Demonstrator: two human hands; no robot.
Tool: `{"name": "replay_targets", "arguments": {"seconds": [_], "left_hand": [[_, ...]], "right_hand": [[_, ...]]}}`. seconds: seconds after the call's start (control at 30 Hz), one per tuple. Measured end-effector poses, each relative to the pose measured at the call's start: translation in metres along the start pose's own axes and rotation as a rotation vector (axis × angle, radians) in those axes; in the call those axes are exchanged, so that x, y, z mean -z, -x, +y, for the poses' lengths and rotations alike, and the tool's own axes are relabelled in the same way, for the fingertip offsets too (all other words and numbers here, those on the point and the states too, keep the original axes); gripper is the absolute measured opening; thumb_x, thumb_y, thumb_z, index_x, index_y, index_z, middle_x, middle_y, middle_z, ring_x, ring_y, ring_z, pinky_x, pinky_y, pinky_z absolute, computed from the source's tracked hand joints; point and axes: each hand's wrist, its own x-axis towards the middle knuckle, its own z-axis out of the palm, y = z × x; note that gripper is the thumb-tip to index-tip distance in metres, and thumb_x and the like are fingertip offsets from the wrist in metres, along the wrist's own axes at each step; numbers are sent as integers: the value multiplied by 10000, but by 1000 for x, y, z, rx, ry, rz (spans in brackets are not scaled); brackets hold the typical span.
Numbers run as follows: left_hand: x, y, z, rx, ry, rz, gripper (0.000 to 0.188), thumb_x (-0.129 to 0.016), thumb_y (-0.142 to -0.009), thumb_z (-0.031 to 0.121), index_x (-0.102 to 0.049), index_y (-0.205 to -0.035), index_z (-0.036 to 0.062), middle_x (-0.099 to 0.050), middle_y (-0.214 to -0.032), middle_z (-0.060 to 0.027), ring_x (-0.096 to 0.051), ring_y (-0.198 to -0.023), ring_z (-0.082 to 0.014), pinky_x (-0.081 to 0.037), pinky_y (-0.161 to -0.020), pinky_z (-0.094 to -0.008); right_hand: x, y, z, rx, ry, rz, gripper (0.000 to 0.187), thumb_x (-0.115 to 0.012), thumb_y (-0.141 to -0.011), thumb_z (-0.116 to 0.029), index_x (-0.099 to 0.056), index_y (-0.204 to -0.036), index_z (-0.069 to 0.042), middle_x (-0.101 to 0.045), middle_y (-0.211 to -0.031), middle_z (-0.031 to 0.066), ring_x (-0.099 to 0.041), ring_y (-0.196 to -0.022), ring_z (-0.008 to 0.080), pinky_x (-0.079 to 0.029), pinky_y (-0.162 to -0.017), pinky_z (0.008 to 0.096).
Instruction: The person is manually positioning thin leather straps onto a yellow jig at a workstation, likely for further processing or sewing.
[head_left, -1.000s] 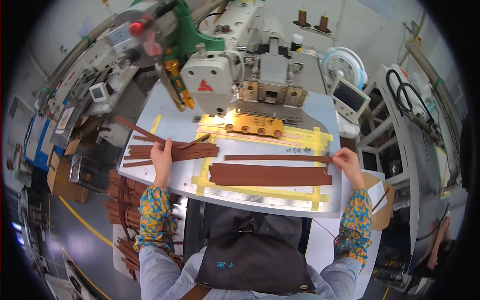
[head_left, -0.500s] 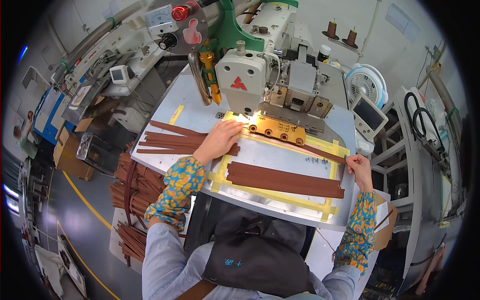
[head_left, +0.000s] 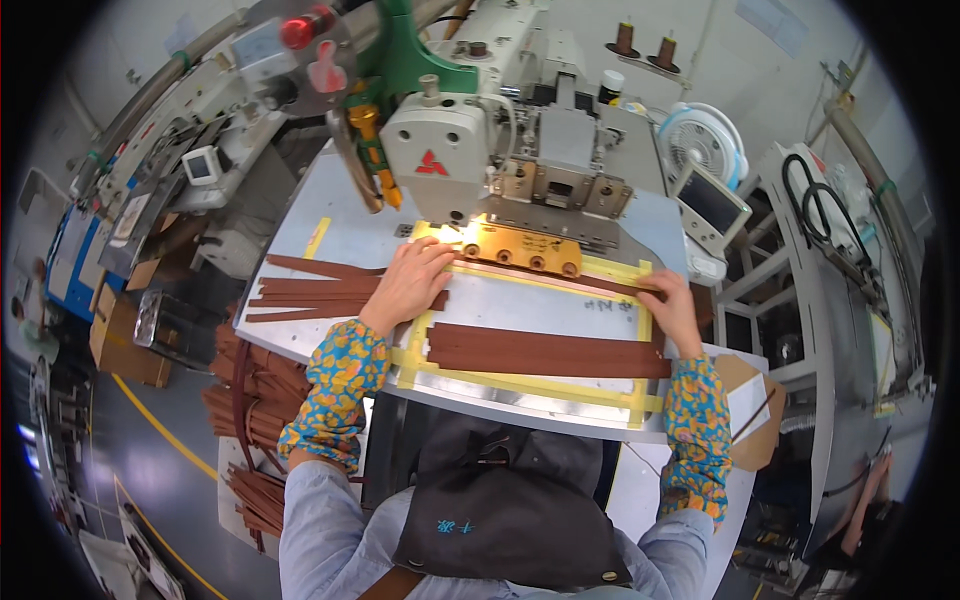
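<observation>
A narrow flat brown strip lies along the front of a gold clamp plate under the head of a sewing machine. My left hand lies palm down with fingers stretched out, their tips at the plate's left end; they hide what is beneath them. At the strip's right end, my right hand has its thumb and bent fingers closed on it. Loose brown strips fan out left of and partly under my left hand. Nearer me, a flat row of brown strips lies side by side.
Yellow tape frames the metal work plate. Bundles of brown strips sit low at the left. A small screen and a fan stand at the right, with a cardboard box below the table edge.
My right hand has moved left and away from me along the strip, towards the clamp. The left hand stays by the plate's left end. The whole view has shifted slightly.
</observation>
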Motion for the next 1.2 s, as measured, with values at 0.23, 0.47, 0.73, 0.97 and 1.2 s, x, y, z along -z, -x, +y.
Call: {"name": "replay_targets", "arguments": {"seconds": [0.23, 0.47, 0.73, 0.97, 1.2], "left_hand": [[-2, -4, 0, 10, -18, -2, 298, -592, -892, 211, -626, -1136, 42, -579, -1213, -66, -448, -1220, -268, -329, -1022, -415], [4, 3, 2, -3, -5, 57, 241, -589, -894, 180, -635, -1098, 61, -568, -1090, -65, -492, -1115, -249, -366, -956, -400], [-6, 31, 13, 318, 28, 269, 349, -668, -823, 90, -517, -1129, 17, -588, -924, -164, -570, -897, -347, -450, -808, -432], [7, 59, -36, 253, -19, 165, 306, -664, -834, 114, -579, -1101, -9, -562, -1153, -168, -525, -1089, -354, -439, -941, -420], [16, 63, -76, 278, 20, 153, 247, -610, -876, 72, -564, -1108, 2, -523, -1126, -169, -491, -1067, -349, -412, -934, -406]], "right_hand": [[-12, 4, -10, 70, 58, -98, 243, -653, -759, -11, -748, -947, -131, -609, -962, 30, -518, -945, 265, -426, -855, 372], [-2, 6, -21, 74, 56, -137, 249, -638, -773, 11, -739, -968, -106, -600, -986, 56, -524, -974, 275, -436, -862, 376], [20, 27, -53, 8, -93, -165, 306, -638, -782, 30, -653, -1082, -28, -589, -1099, 118, -527, -1081, 310, -438, -926, 377], [27, 39, -15, -209, -229, 39, 149, -611, -871, -20, -678, -1004, -18, -639, -913, 88, -616, -784, 193, -492, -677, 266], [24, 39, -42, -336, -430, -233, 116, -665, -839, -32, -692, -946, 6, -635, -873, 71, -610, -751, 126, -492, -679, 255]]}}
